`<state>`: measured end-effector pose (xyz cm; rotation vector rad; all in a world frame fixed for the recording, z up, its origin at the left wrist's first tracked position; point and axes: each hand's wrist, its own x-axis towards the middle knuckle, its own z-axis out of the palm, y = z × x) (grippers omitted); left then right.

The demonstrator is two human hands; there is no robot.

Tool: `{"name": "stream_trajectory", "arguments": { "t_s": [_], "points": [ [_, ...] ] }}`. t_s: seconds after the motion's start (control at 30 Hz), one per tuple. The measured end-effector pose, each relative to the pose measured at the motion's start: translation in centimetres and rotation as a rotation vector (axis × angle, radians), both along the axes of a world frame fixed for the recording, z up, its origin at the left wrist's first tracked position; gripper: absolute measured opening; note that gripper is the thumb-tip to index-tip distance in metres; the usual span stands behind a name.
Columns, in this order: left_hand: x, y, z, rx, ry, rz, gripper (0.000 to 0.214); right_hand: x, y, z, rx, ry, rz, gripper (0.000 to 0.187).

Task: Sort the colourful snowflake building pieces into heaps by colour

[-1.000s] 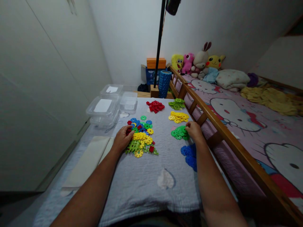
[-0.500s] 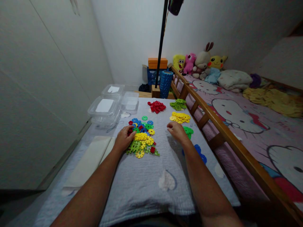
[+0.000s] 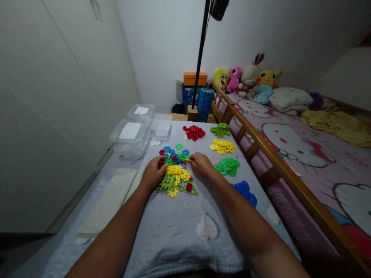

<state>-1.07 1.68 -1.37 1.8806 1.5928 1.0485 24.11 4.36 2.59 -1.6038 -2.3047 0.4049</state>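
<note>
A mixed pile of coloured plastic snowflake pieces (image 3: 175, 170) lies on a grey quilted cloth (image 3: 179, 224). My left hand (image 3: 153, 173) rests on the pile's left edge, fingers curled over a red piece. My right hand (image 3: 201, 163) reaches the pile's right edge and pinches a small yellow piece. To the right lie sorted heaps: red (image 3: 194, 132), light green (image 3: 220, 130), yellow (image 3: 222, 146), dark green (image 3: 227, 166) and blue (image 3: 245, 191).
Clear plastic containers (image 3: 131, 133) stand at the cloth's far left. A folded white cloth (image 3: 111, 199) lies at the left. A wooden bed rail (image 3: 275, 162) runs along the right, with plush toys (image 3: 246, 77) behind. A black pole (image 3: 200, 54) rises at the back.
My right hand has moved left from the dark green heap across the cloth to the mixed pile and closed on a yellow piece. My left hand has stayed on the pile.
</note>
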Motion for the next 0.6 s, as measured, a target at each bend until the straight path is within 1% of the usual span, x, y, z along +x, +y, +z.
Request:
{"name": "stream_trajectory", "arguments": {
  "t_s": [0.1,0.2,0.3,0.4,0.5,0.6],
  "points": [
    [0.0,0.0,0.0,0.002,0.007,0.002,0.041,2.2,1.4,0.9,-0.007,0.111,-0.085,0.022],
    [-0.1,0.0,0.0,-0.005,0.009,-0.003,0.04,5.9,3.3,2.0,-0.016,0.186,-0.202,0.018],
    [-0.1,-0.1,0.2,-0.009,0.014,-0.006,0.04,10.2,5.5,2.5,0.003,0.198,-0.386,0.015],
    [0.0,-0.2,0.4,-0.005,0.024,-0.004,0.041,13.4,7.2,2.4,0.016,0.205,-0.547,0.016],
    [0.0,-0.2,0.4,-0.004,0.04,-0.001,0.042,14.7,8.2,1.8,0.017,0.188,-0.613,0.013],
    [-0.1,-0.2,0.2,0.007,0.047,0.002,0.042,14.4,8.6,1.2,0.025,0.125,-0.654,0.012]
  ]
}}
